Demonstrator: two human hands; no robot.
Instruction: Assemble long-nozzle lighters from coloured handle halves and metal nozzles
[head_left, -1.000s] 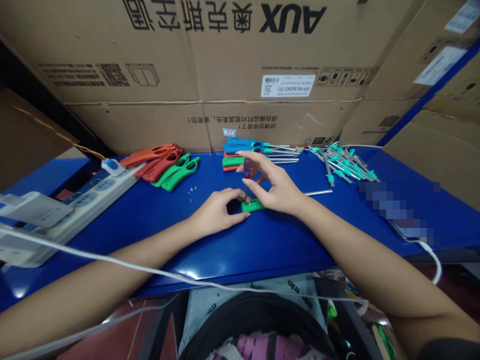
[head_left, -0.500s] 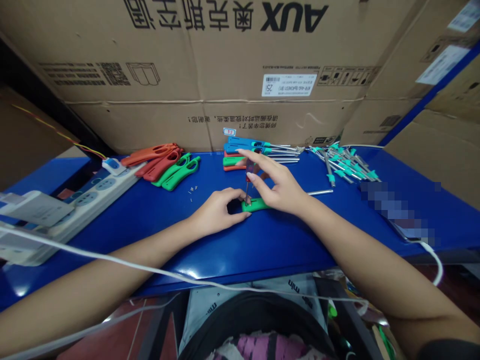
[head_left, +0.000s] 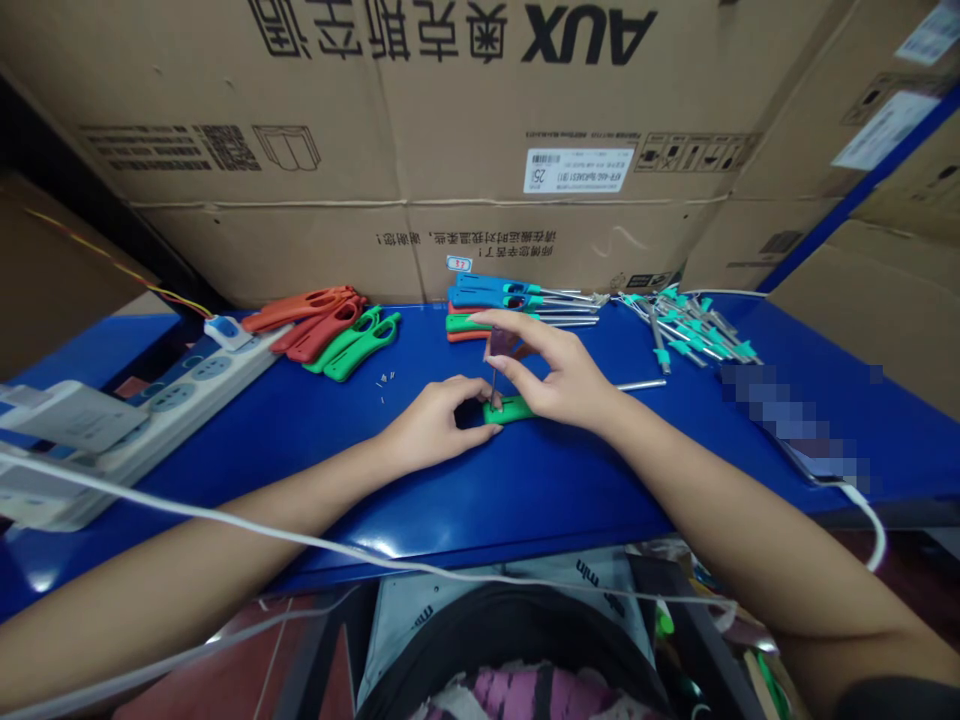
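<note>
My left hand (head_left: 442, 425) pinches the left end of a green lighter (head_left: 511, 409) between thumb and fingers, holding it flat on the blue table (head_left: 390, 510). My right hand (head_left: 559, 370) grips the dark handle of a screwdriver (head_left: 493, 385), which stands nearly upright with its tip on the lighter's left end. The lighter's middle lies under my right hand, and its metal tube (head_left: 641, 385) sticks out to the right. Several tiny screws (head_left: 384, 382) lie left of my left hand.
Orange, red and green handle shells (head_left: 352, 345) lie at the back left beside a white power strip (head_left: 172, 400). Finished-looking lighters (head_left: 487, 290) are stacked behind my hands. Metal tubes (head_left: 694, 325) and a phone (head_left: 802, 430) lie right. A white cable (head_left: 330, 543) crosses in front.
The fingers of my right hand have shifted slightly around the screwdriver handle, the index finger a little lower. My left hand and the green lighter stay in place.
</note>
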